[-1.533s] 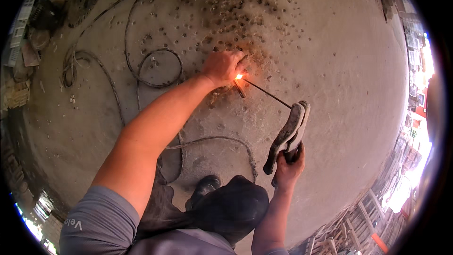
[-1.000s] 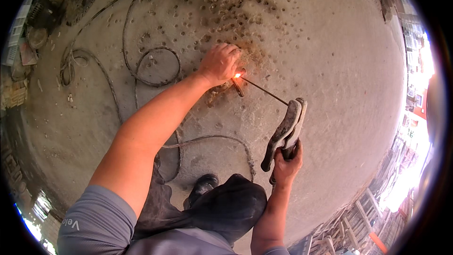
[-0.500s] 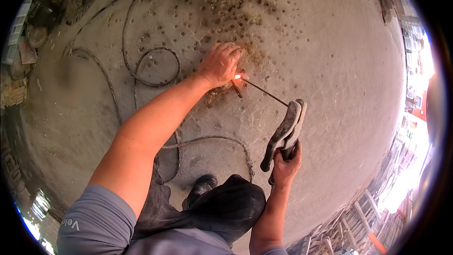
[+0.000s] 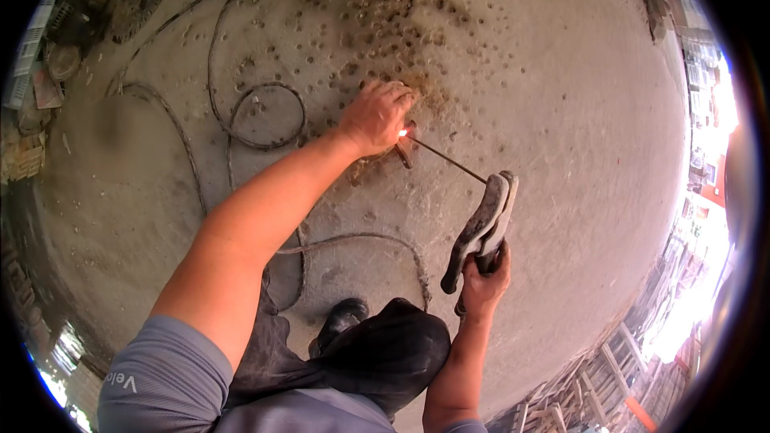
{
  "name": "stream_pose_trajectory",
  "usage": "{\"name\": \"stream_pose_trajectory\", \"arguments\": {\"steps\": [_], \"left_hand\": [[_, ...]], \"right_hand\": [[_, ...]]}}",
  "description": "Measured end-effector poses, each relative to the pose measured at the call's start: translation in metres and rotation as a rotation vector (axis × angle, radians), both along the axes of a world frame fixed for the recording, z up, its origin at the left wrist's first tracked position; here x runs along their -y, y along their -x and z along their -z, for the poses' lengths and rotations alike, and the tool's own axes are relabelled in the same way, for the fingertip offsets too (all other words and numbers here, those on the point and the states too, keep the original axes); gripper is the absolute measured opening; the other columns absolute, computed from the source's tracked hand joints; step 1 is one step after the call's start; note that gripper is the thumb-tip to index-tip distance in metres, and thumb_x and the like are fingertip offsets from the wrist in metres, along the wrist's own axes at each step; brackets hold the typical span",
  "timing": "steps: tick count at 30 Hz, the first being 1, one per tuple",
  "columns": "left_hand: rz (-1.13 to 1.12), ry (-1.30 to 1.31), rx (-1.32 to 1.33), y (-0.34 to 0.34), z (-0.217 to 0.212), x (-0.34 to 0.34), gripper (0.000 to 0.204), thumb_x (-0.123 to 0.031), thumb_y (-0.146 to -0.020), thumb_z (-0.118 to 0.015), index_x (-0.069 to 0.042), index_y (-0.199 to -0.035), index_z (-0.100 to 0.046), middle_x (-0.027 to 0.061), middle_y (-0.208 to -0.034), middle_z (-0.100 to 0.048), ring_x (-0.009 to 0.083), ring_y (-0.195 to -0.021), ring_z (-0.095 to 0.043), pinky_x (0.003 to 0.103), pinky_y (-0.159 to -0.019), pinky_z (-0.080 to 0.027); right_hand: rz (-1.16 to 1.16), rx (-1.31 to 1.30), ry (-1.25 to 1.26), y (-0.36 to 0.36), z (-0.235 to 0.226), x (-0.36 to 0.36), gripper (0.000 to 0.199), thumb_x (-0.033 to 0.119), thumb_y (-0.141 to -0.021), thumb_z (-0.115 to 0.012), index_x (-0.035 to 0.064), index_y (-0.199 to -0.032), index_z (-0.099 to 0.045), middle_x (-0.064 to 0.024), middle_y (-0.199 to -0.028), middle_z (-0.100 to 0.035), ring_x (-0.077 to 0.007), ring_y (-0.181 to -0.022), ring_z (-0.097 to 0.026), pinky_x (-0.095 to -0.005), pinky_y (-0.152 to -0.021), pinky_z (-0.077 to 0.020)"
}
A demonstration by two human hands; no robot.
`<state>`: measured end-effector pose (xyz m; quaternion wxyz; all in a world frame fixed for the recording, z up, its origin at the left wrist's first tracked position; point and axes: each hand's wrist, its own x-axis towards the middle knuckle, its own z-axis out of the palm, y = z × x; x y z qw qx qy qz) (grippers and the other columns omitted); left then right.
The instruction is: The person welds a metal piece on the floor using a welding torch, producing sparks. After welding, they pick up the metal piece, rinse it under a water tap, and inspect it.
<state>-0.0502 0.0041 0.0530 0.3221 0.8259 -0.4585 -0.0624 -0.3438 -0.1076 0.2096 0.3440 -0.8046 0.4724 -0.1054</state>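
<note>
Clock face centred on the bright glow (image 4: pixel 403 133), 12 pointing away from the wearer. Hands apart from each other.

Right hand (image 4: pixel 487 281), at 5 o'clock: clamped around the lower part of a scuffed grey rod holder (image 4: pixel 484 224). The holder's upper end grips a thin dark rod (image 4: pixel 449 158), which slants from 4 o'clock to the glow at its tip.

Left hand (image 4: pixel 377 119), at 10 o'clock, just beside the glow: back uppermost, fingers bent (fingertips partly hidden, so cannot tell whether they hold anything).

Short metal piece (image 4: pixel 404 155): narrow, brownish, running from near the glow toward 6 o'clock.

Surroundings: grey floor (image 4: pixel 585 152), pitted and darkly stained toward 12. Cable loop (image 4: pixel 270 146) lies on it near 9 o'clock. Black boot (image 4: pixel 343 321) between 6 and 7; pile of wood (image 4: pixel 597 377) well away toward 5.
</note>
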Motion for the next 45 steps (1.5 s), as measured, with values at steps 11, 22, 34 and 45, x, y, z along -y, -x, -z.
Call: {"name": "stream_pose_trajectory", "arguments": {"steps": [11,22,34,45], "left_hand": [[0.064,0.151,0.014,0.016,0.001,0.007,0.043,-0.012,-0.079,-0.063,-0.001,-0.121,-0.063,0.0165,-0.126,-0.062,0.0324,-0.122,-0.056,0.044,-0.106,-0.041],[0.127,0.127,-0.003,0.031,-0.004,0.01,0.052,-0.015,-0.077,-0.066,-0.002,-0.128,-0.06,0.0158,-0.131,-0.06,0.0305,-0.128,-0.053,0.046,-0.11,-0.037],[0.158,0.081,-0.022,0.031,-0.005,0.009,0.055,-0.019,-0.08,-0.066,-0.003,-0.132,-0.058,0.0147,-0.133,-0.059,0.0298,-0.13,-0.051,0.045,-0.113,-0.035],[0.195,0.034,0.026,0.037,-0.006,0.01,0.057,-0.025,-0.084,-0.067,-0.004,-0.135,-0.056,0.0118,-0.136,-0.058,0.0277,-0.134,-0.048,0.044,-0.116,-0.032]], "right_hand": [[0.0,0.02,-0.017,-0.007,-0.002,-0.001,0.057,0.002,-0.077,-0.071,-0.0076,-0.13,-0.054,-0.012,-0.091,-0.07,-0.0137,-0.079,-0.064,-0.0285,-0.074,-0.0522],[-0.031,0.021,0.012,-0.003,-0.001,0.001,0.057,0.003,-0.076,-0.073,-0.0106,-0.128,-0.053,-0.0068,-0.073,-0.062,-0.0109,-0.064,-0.055,-0.0271,-0.061,-0.048],[-0.03,0.01,0.005,-0.003,0.0,0.001,0.057,0.004,-0.076,-0.073,-0.0093,-0.128,-0.054,-0.0148,-0.088,-0.071,-0.0149,-0.077,-0.066,-0.0302,-0.073,-0.0532],[-0.031,0.023,0.026,0.001,0.003,0.002,0.055,0.002,-0.076,-0.073,-0.0076,-0.128,-0.055,-0.0162,-0.093,-0.073,-0.0179,-0.084,-0.07,-0.0323,-0.078,-0.0545]]}}
